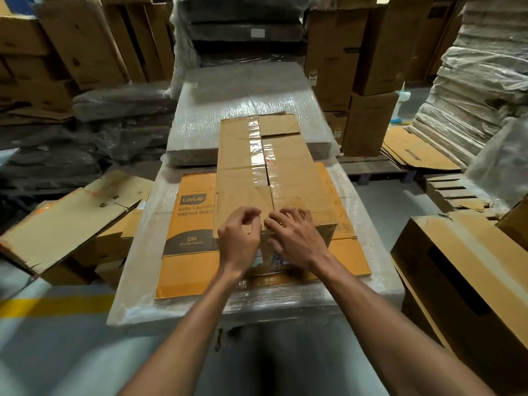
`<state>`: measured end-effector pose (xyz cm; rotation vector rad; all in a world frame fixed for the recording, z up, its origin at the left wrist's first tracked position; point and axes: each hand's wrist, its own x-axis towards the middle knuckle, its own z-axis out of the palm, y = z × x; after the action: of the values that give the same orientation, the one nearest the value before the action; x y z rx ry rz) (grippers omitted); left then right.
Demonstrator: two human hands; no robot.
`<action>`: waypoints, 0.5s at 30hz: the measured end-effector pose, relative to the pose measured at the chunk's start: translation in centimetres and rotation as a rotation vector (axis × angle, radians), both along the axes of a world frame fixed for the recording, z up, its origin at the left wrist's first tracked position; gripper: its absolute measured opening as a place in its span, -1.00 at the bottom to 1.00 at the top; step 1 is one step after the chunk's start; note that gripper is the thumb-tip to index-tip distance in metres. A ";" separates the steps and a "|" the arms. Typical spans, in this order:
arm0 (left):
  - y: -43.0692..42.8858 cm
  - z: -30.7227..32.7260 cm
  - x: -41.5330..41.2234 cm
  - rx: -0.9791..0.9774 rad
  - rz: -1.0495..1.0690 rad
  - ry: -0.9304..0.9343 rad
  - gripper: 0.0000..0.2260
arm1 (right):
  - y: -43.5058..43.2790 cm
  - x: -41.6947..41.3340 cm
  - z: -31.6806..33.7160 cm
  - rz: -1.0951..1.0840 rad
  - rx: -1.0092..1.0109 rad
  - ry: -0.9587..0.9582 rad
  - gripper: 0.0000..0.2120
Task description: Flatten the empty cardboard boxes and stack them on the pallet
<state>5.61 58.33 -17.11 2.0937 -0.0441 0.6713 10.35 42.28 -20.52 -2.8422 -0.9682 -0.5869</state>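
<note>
Left hand and right hand curl fingers at the near seam of the box, grip on tape unclear; yanked, it may tear short

A plastic-wrapped stack, probably a pallet load, carries a flattened orange carton beneath the left grip and the right grip.

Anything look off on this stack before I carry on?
Yes. The taped brown cardboard box is not yet flat, and it reaches past the far edge of the flattened orange printed carton beneath it. Its far end looks uneven, with a step across the right half.
</note>
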 end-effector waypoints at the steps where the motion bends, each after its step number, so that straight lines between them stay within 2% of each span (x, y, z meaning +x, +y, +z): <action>1: 0.5 0.5 1.3 0.071 -0.011 0.013 -0.84 | 0.0 -0.1 -0.1 0.011 0.014 0.004 -0.57; 7: 1.9 1.6 6.3 0.431 -0.187 0.374 -0.57 | -0.7 1.3 1.4 0.059 0.176 0.086 -0.65; 12: 1.7 2.0 8.5 0.525 -0.254 0.470 -0.41 | -0.5 4.5 4.3 -0.054 0.066 0.281 -0.56; 15: 2.0 1.7 9.8 0.542 -0.255 0.496 -0.38 | 0.7 6.5 6.0 -0.165 -0.084 0.391 -0.49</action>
<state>15.41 60.33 -15.37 2.6585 -0.2307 -0.0401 16.81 42.97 -14.53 -2.9631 -0.7108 0.0075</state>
